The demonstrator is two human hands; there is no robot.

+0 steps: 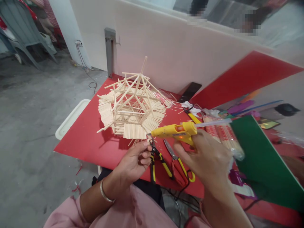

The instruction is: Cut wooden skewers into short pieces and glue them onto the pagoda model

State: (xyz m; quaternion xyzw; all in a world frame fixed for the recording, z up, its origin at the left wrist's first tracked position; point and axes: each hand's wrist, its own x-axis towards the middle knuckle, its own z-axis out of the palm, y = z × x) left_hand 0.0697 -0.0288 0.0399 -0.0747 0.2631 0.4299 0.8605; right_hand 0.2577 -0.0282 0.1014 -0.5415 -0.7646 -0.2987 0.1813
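A yellow hot glue gun (pixel 174 130) is gripped in my right hand (pixel 206 155), its nozzle pointing left and a clear glue stick (pixel 213 123) poking out of its back. My left hand (pixel 136 158) is closed in a pinch just below the nozzle; a small pale piece shows at the fingertips, too little to name. Right beyond both hands stands a model pavilion (pixel 135 110) built of thin wooden sticks, with a spiked open roof frame and a skirt of close-set sticks round its base. The nozzle is close to the front of that skirt.
Pliers with black and yellow handles (pixel 163 163) and scissors (pixel 177 155) lie by my hands on the red table (pixel 83 142). Bagged sticks (pixel 223 136) and a green board (pixel 263 161) are on the right. A pale panel (pixel 166 53) stands behind.
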